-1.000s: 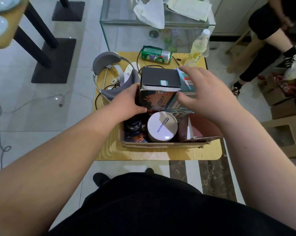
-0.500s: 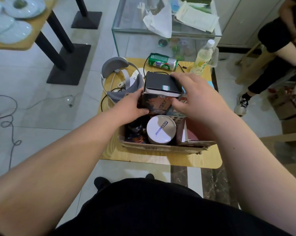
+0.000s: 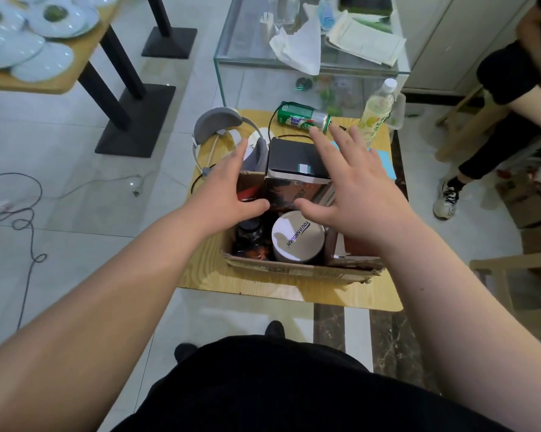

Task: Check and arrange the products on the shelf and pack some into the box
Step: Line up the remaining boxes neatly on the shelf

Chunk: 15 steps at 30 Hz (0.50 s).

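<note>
On table (image 3: pixel 263 286) before you, one cardboard box (image 3: pixel 294 270) is sitting, holding one black carton (image 3: pixel 295 159) upright at back and two jars in front: white-lidded jar (image 3: pixel 297 238), dark jar (image 3: pixel 250 233). Your left hand (image 3: pixel 228 190) and right hand (image 3: pixel 355 188) are hovering either side of carton, both hands spread wide, gripping nothing. Behind box, one green can (image 3: pixel 303 116) is lying and one bottle (image 3: pixel 375 112) is standing.

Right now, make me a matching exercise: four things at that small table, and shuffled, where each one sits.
1 green can
2 pale bottle
3 white-lidded tin
4 grey headset

A upright at the far right corner of the table
B inside the cardboard box
C left of the box
D on its side at the far edge

Pairs: 1-D, 2-A, 3-B, 4-C
</note>
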{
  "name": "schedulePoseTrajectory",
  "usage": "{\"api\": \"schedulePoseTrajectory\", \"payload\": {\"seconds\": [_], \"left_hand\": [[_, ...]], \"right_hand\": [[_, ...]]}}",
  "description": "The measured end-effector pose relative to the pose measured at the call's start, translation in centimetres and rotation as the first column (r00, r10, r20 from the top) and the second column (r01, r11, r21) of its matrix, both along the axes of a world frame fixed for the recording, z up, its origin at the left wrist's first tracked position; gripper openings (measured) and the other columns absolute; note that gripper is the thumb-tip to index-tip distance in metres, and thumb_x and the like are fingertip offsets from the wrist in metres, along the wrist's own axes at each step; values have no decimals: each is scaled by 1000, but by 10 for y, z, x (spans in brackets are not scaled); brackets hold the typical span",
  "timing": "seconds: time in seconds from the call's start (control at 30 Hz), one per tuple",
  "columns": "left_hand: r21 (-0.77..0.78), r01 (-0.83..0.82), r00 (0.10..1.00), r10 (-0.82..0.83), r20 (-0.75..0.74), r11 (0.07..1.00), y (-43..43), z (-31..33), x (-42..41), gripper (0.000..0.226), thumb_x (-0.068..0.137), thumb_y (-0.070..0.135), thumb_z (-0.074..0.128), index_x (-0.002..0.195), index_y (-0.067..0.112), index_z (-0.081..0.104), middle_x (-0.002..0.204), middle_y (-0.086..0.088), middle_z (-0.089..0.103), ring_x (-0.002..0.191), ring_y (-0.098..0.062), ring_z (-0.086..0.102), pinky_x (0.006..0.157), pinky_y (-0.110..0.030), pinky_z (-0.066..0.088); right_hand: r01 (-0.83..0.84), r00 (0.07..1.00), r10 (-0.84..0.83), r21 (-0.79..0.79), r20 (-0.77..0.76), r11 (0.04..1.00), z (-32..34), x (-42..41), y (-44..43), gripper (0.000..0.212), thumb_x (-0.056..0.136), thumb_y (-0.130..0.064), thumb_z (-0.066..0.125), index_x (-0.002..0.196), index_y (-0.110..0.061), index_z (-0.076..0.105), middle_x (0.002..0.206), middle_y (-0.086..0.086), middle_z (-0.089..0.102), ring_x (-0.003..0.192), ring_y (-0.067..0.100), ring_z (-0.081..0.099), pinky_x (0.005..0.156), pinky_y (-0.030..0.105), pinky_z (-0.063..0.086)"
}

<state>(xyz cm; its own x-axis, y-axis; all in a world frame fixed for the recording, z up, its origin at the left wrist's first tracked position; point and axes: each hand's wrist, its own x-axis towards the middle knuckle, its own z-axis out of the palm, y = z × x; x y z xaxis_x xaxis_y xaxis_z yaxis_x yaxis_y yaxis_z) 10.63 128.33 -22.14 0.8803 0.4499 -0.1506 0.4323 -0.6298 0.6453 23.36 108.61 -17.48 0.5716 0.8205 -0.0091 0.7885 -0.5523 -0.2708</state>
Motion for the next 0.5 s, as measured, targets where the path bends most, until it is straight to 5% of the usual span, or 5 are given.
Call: {"api": "schedulePoseTrajectory", "payload": {"seconds": [0.17, 0.3, 0.5], "left_hand": [[364, 4, 1000, -15, 25, 931, 10, 19, -33, 100, 94, 41, 62, 161, 33, -11, 169, 4, -21, 154, -23, -23, 125, -51, 5], [649, -35, 999, 3, 50, 760, 22, 37, -72, 89, 94, 54, 44, 163, 22, -2, 170, -12, -7, 155, -40, -13, 124, -60, 5], [741, -224, 964, 256, 73, 633, 52, 58, -184, 86, 92, 60, 33, 163, 21, 3, 170, -14, 3, 155, -43, -4, 122, -61, 5]], "right_hand": [[-40, 966, -5, 169, 257, 985, 2, -29, 19, 94, 88, -64, 46, 164, -17, 19, 170, 18, 14, 157, 43, 1, 125, 63, 11], [-137, 950, 71, 200, 305, 970, 4, -61, 56, 90, 89, -55, 52, 163, -16, 21, 170, 19, 15, 157, 45, 3, 124, 65, 13], [-399, 884, 322, 187, 340, 898, 12, -145, 129, 88, 90, -48, 58, 163, -14, 22, 169, 20, 17, 157, 44, 6, 122, 67, 16]]}}
